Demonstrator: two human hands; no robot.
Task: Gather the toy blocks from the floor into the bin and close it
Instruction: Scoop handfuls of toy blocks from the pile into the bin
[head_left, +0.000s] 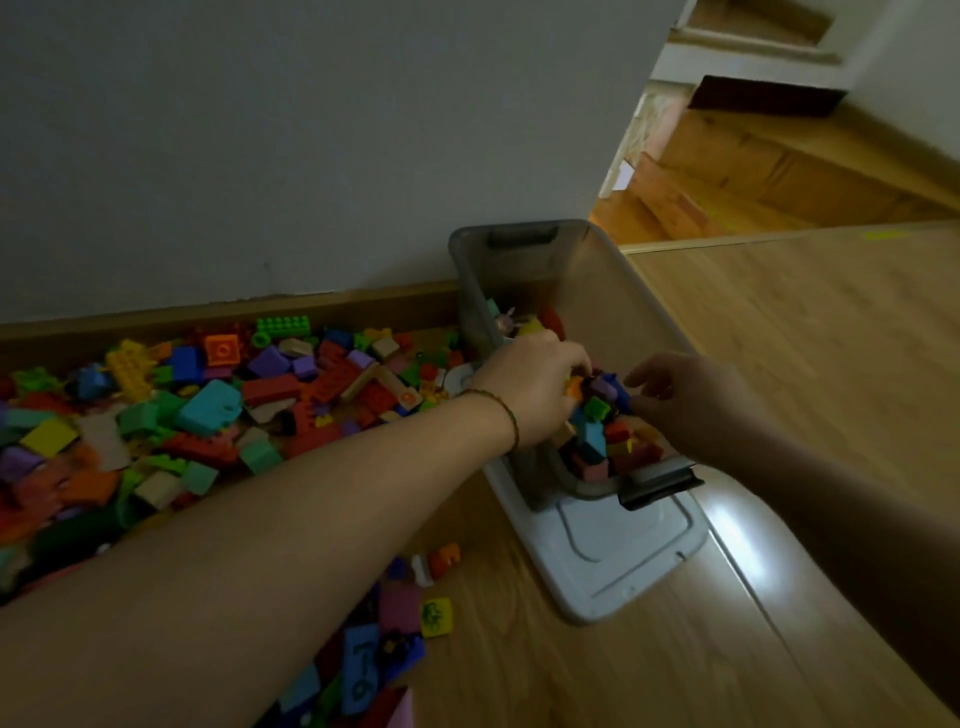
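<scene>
Blocks (574, 388) clutched in your left hand (530, 384) sit over the bin (613, 312); right hand (685, 402) grip unclear. Release low, then scoop floor pile (208, 410).

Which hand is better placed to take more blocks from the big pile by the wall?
Left, probably. The left hand is at the side of the bin next to the pile of toy blocks; the right hand is at the far side and would have to cross the bin.

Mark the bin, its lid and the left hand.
bin (608, 301), head view, bare right inner wall.
lid (623, 540), head view, flat top panel.
left hand (530, 384), head view, back of the hand.
</scene>
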